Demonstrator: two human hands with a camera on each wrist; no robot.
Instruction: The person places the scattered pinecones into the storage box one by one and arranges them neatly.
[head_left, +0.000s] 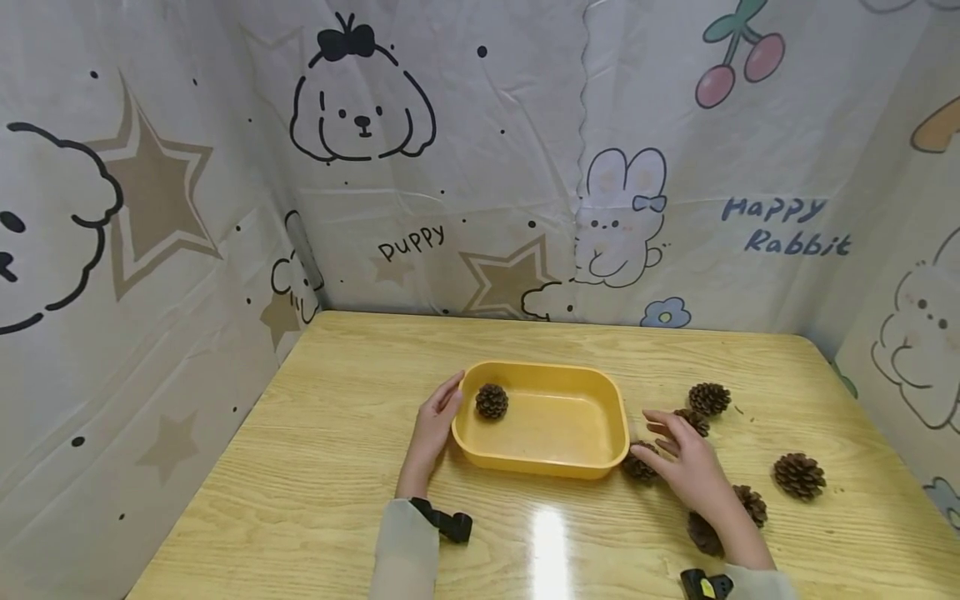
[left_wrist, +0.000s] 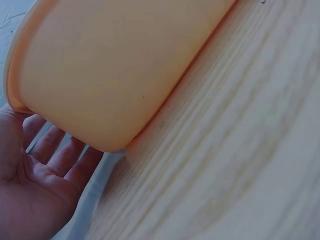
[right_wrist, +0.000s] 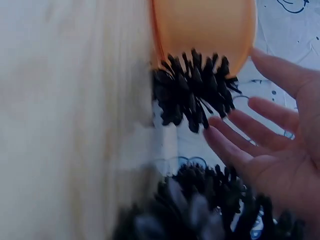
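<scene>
Pinecone [head_left: 640, 465] lies on the table [head_left: 315, 467] touching the yellow tray's [head_left: 551, 462] right corner, directly at the right hand's [head_left: 690, 467] spread, empty fingertips. Left hand [head_left: 433, 425], fingers straight, rests against the tray's left end.

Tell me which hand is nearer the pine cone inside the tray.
Left. The left hand rests against the tray wall beside that cone; the right hand is beyond the tray's opposite end.

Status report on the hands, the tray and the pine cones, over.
Left hand open, flat against yellow tray. Right hand open, fingers at pine cone beside tray. One cone in tray. Nothing in the way.
</scene>
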